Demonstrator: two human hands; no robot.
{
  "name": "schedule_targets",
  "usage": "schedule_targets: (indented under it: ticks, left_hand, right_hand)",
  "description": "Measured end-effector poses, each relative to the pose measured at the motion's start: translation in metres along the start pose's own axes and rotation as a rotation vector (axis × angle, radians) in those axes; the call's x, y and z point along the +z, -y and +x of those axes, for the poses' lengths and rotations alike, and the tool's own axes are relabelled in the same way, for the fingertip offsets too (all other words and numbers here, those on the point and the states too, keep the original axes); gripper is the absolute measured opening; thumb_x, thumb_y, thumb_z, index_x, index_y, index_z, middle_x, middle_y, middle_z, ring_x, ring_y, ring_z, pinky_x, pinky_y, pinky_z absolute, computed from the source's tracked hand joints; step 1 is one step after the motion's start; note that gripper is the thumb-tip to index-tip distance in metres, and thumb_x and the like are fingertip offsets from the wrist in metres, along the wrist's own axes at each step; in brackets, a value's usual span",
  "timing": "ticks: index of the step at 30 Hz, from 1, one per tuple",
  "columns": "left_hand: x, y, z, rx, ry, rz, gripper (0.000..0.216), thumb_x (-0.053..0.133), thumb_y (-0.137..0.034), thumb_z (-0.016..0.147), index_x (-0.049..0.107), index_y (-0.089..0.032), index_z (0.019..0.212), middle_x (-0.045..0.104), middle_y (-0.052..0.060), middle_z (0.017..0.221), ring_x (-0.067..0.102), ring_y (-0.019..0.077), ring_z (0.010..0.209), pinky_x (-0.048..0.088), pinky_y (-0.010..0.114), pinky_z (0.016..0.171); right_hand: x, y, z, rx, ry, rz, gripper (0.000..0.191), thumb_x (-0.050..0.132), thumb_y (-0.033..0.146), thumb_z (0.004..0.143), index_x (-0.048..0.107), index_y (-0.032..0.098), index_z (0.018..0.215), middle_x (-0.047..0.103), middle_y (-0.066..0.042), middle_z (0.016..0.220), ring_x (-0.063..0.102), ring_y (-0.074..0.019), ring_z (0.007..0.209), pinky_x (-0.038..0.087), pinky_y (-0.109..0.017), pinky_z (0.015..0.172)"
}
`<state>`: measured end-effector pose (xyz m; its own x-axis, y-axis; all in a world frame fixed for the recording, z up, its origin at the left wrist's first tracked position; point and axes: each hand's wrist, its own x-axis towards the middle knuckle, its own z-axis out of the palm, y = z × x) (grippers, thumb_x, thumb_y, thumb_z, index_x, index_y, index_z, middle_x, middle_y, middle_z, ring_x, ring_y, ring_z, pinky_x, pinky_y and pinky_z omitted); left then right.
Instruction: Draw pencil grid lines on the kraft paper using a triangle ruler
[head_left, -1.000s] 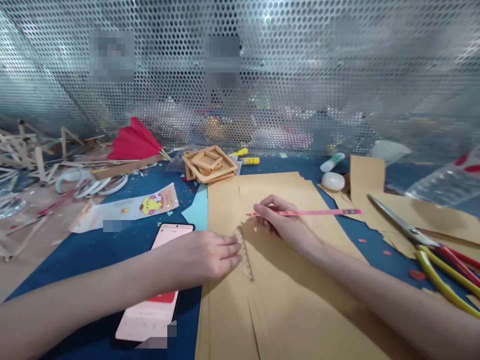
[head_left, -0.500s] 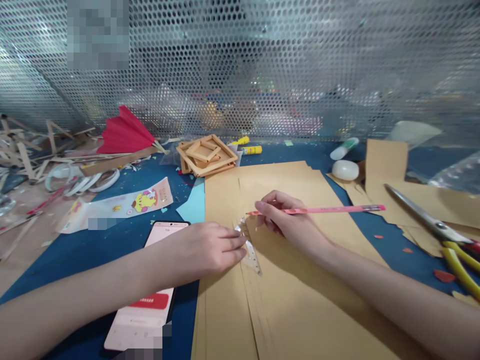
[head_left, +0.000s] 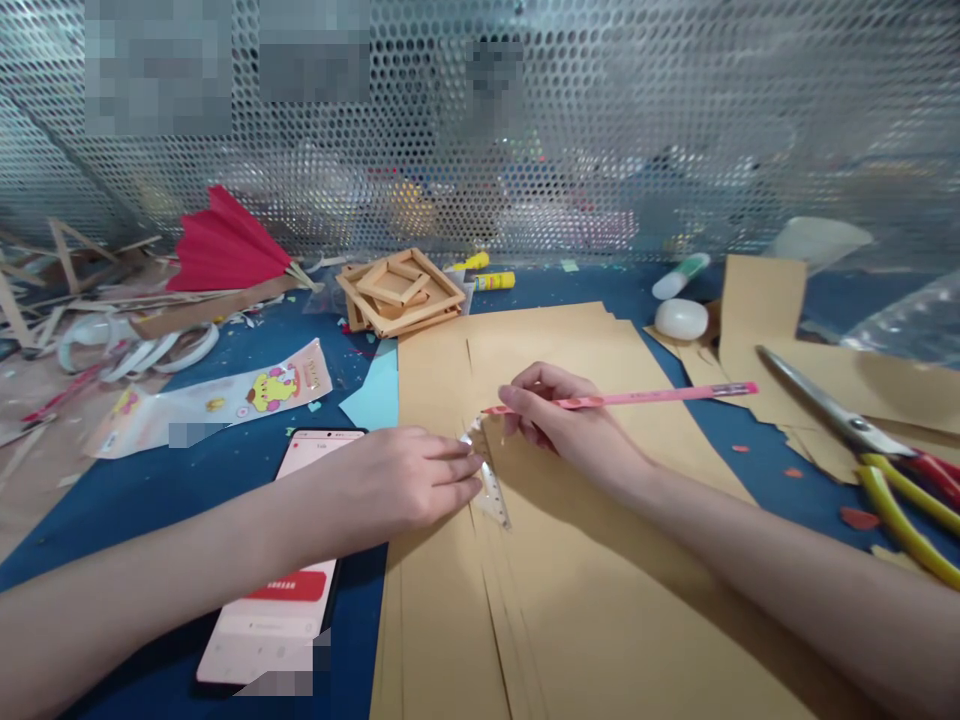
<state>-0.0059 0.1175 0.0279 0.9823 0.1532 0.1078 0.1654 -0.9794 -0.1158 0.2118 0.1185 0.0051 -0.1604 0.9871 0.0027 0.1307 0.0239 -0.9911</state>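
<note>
My left hand (head_left: pixel 420 472) lies with stretched fingers over a clear plastic triangle ruler (head_left: pixel 491 492), its fingertips pressing the ruler onto tan paper sheets (head_left: pixel 600 580). Part of the ruler is hidden under those fingers. A pink pencil (head_left: pixel 637 398) is pinched in my right hand (head_left: pixel 555 405), its point beside the ruler's upper end. Whether the point touches the paper I cannot tell. Faint pencil lines run along the paper's left part. A phone (head_left: pixel 262 635) with a lit screen lies partly beneath my left forearm.
Scissors (head_left: pixel 847 415) with yellow and red handles lie on tan scraps at right, near a white rounded object (head_left: pixel 681 319). Stacked wooden frames (head_left: pixel 405 290), a red folded fan (head_left: pixel 225 245), tape rolls (head_left: pixel 161 352) and a printed wrapper (head_left: pixel 217 400) lie left and behind. Perforated metal (head_left: pixel 450 150) stands at the back.
The whole view has shifted a little, so everything sits slightly higher and further left. My hands, the pencil and the ruler keep nearly the same places on the paper.
</note>
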Motion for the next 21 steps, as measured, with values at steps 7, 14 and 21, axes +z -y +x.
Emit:
schedule_targets:
  ticks: [7,14,21]
  left_hand:
    - [0.001,-0.001,-0.001,-0.005,-0.018,0.012,0.03,0.036,-0.009,0.097,0.061,-0.01,0.112,0.063,0.007,0.119,0.058,0.0175,0.111,0.044,0.027,0.093]
    - [0.0,-0.002,0.0,-0.016,-0.017,0.016,0.031,0.035,-0.009,0.097,0.061,-0.011,0.112,0.064,0.006,0.118,0.058,0.0178,0.112,0.045,0.028,0.094]
    - [0.003,-0.001,-0.002,-0.009,-0.01,0.015,0.029,0.036,-0.009,0.097,0.06,-0.01,0.113,0.062,0.007,0.121,0.056,0.0187,0.114,0.044,0.029,0.095]
  right_hand:
    - [0.001,-0.001,0.0,0.032,-0.068,-0.006,0.025,0.06,0.042,0.083,0.052,0.019,0.075,0.059,0.001,0.064,0.044,-0.0089,0.052,0.031,-0.025,0.048]
    - [0.001,-0.009,0.0,-0.013,-0.086,-0.11,0.02,0.058,0.03,0.084,0.047,0.02,0.07,0.055,0.002,0.065,0.047,-0.0106,0.058,0.034,-0.027,0.053]
    - [0.001,-0.013,0.002,-0.045,-0.051,-0.157,0.019,0.057,0.025,0.082,0.046,0.02,0.068,0.051,0.003,0.063,0.044,-0.0112,0.058,0.033,-0.027,0.053]
